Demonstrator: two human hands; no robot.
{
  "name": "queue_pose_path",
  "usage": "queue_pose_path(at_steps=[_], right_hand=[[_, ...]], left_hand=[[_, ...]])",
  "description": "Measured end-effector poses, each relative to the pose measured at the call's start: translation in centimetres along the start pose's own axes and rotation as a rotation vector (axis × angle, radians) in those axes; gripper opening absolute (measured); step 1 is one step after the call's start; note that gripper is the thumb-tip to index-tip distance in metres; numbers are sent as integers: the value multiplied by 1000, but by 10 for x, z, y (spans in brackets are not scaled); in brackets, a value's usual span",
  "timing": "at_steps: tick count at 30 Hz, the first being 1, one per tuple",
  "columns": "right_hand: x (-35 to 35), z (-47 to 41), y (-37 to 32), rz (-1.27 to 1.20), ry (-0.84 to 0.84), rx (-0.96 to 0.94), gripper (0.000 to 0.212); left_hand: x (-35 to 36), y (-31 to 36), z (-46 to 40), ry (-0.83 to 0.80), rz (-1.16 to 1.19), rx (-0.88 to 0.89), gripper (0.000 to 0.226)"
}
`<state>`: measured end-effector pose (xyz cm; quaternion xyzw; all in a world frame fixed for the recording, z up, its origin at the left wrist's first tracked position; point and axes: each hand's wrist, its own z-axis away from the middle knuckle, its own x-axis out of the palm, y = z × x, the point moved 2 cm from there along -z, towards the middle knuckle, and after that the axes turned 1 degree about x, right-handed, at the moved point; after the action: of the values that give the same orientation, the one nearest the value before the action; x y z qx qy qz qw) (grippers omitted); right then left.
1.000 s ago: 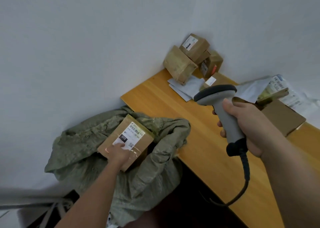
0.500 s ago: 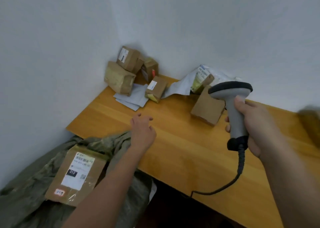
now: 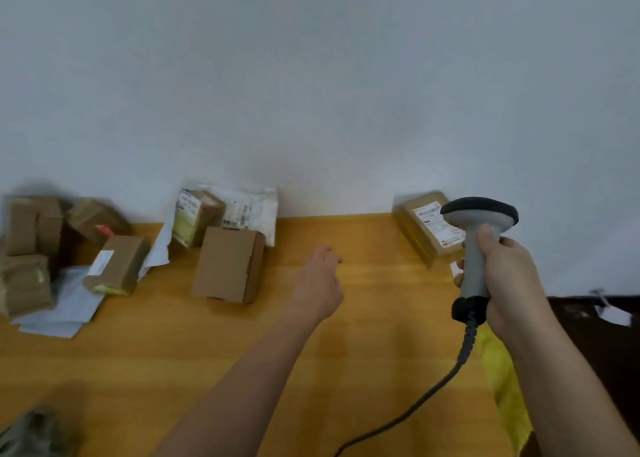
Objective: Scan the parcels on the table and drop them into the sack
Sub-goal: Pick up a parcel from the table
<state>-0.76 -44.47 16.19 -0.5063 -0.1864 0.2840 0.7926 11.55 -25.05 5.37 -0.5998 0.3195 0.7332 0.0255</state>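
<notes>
With the right hand (image 3: 509, 276) gripping the scanner (image 3: 476, 248) and the left hand (image 3: 320, 283) loose and empty above the tabletop (image 3: 363, 318), the labelled parcel (image 3: 427, 229) at one o'clock looks light, stiff cardboard, best pinched across its long edges.

Looks like a small parcel-sorting corner, maybe a courier pickup point or a back room. Taped cardboard parcels (image 3: 117, 266) with shipping labels and poly mailers (image 3: 252, 210) sit piled on a plain wooden table (image 3: 374, 248) against a bare white wall (image 3: 311, 75). There's also a corded handheld barcode scanner (image 3: 476, 248), gripped upright in the right hand (image 3: 509, 276)
</notes>
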Motion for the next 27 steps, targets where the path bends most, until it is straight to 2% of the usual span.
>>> queue_pose_path(at_steps=[4, 7, 11, 15, 18, 22, 25, 27], right_hand=[[-50, -57, 5, -14, 96, 50, 36], [-71, -93, 16, -23, 129, 73, 38], [-85, -130, 39, 8, 156, 96, 36], [-90, -154, 59, 22, 143, 124, 30], [-89, -168, 66, 12, 127, 136, 24], [-71, -184, 70, 64, 80, 109, 32], [-42, -193, 76, 155, 22, 116, 36], [-17, -192, 83, 203, -44, 124, 37]], left_hand=[[56, 79, -47, -169, -108, 144, 58], [88, 115, -80, -223, -172, 245, 68], [122, 140, -126, -281, -300, 314, 74], [144, 138, -158, -374, -389, 312, 68], [149, 125, -159, -328, -393, 328, 59], [139, 101, -135, -215, -314, 311, 44], [126, 73, -112, -130, -223, 235, 31], [115, 50, -96, -103, -200, 131, 30]])
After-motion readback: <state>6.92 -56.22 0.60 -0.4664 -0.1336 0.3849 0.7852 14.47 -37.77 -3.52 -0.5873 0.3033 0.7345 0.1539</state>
